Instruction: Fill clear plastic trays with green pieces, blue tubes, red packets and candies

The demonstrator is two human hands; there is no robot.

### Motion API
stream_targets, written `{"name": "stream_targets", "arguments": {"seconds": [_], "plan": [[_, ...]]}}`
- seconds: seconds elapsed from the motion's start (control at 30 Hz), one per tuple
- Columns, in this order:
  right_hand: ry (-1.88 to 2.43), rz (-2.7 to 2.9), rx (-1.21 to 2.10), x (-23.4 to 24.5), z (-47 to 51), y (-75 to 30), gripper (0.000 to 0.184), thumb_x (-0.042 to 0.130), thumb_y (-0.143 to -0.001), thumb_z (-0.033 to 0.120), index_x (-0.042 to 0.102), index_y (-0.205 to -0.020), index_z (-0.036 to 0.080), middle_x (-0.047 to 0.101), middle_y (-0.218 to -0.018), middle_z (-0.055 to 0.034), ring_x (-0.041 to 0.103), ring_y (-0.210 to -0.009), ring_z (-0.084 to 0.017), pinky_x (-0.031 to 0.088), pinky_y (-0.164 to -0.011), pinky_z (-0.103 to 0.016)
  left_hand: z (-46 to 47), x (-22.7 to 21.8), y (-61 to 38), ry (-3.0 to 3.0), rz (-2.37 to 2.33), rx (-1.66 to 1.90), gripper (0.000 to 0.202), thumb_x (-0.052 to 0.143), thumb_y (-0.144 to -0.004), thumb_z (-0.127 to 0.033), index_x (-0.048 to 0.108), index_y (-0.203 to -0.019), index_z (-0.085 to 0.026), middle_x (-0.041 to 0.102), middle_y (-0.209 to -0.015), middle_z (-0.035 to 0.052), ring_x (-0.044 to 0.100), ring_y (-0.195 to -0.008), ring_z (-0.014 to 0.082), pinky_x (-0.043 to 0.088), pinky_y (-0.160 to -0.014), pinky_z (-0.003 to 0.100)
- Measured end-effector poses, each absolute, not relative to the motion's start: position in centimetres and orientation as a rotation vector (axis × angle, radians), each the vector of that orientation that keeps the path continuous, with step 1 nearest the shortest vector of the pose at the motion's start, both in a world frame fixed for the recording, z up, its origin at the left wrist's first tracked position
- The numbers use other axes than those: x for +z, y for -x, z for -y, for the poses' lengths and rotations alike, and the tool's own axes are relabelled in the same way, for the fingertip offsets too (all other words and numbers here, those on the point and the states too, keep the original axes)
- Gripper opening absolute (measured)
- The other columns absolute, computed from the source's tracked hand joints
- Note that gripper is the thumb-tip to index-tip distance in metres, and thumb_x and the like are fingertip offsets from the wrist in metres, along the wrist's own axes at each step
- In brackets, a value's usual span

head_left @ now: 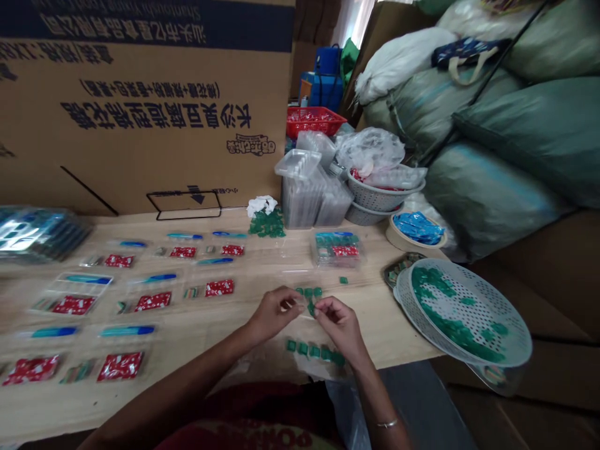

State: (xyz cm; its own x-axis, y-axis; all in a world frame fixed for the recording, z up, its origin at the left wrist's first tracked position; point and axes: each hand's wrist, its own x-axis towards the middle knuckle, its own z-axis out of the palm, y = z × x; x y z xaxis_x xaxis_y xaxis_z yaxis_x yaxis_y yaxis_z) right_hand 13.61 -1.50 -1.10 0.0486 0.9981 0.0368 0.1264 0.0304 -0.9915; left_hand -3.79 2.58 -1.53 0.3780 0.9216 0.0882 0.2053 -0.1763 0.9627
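Observation:
My left hand [274, 314] and my right hand [340, 326] meet above the light wooden table [56, 409], their fingertips pinching a small green piece [311, 309]. Just beyond the fingers lie a few similar green squares [308, 292]. A row of green squares [312, 351] sits on the table nearer me, below my hands. To the left lie clear plastic packets with red sachets [153, 301] and blue-and-teal pens [127, 330] in rows. A bracelet [387, 423] circles my right wrist.
A large printed cardboard box [140, 125] stands along the table's far side. Stacked clear plastic trays [309, 194] and white colanders [375, 203] stand at the back right. A white colander [462, 312] holding green pieces lies tilted at the right edge. Large green sacks [497, 187] are piled beyond.

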Motion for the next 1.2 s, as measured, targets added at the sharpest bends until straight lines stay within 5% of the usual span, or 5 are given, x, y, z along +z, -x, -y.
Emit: {"name": "stream_targets", "arguments": {"seconds": [0.23, 0.6, 1.2], "plan": [[1.280, 1.495, 1.174, -0.9, 1.4, -11.7, 0.015, 0.060, -0.074, 0.030, 0.065, -0.078, 0.017, 0.066, -0.073, -0.0033, 0.058, -0.067, -0.015, 0.046, -0.062, -0.026, -0.6, -0.8, 3.8, -1.247, -1.045, 0.920, 0.013, 0.068, -0.065, -0.022, 0.067, -0.075, -0.014, 0.068, -0.073, 0.0036, 0.060, -0.069, 0.0155, 0.047, -0.068, 0.026], [1.362, 1.651, 1.148, -1.1, 3.6, -10.2, 0.011, 0.050, -0.065, 0.014, 0.059, -0.060, 0.017, 0.056, -0.056, 0.0028, 0.050, -0.054, -0.010, 0.037, -0.051, -0.020, 1.5, -1.0, 5.6, -1.441, -1.043, 0.680, 0.026, 0.051, -0.062, -0.006, 0.071, -0.077, -0.014, 0.071, -0.072, 0.0018, 0.061, -0.067, 0.0147, 0.045, -0.064, 0.023], [1.388, 1.654, 1.078, -0.9, 4.1, -7.9, 0.011, 0.049, -0.064, 0.016, 0.059, -0.059, 0.019, 0.058, -0.055, 0.0020, 0.051, -0.052, -0.011, 0.037, -0.048, -0.020, 2.6, 0.0, 7.4, -1.472, -1.182, 0.659, 0.020, 0.052, -0.061, -0.011, 0.068, -0.074, -0.014, 0.067, -0.067, 0.0016, 0.056, -0.062, 0.0133, 0.041, -0.058, 0.021]]}}
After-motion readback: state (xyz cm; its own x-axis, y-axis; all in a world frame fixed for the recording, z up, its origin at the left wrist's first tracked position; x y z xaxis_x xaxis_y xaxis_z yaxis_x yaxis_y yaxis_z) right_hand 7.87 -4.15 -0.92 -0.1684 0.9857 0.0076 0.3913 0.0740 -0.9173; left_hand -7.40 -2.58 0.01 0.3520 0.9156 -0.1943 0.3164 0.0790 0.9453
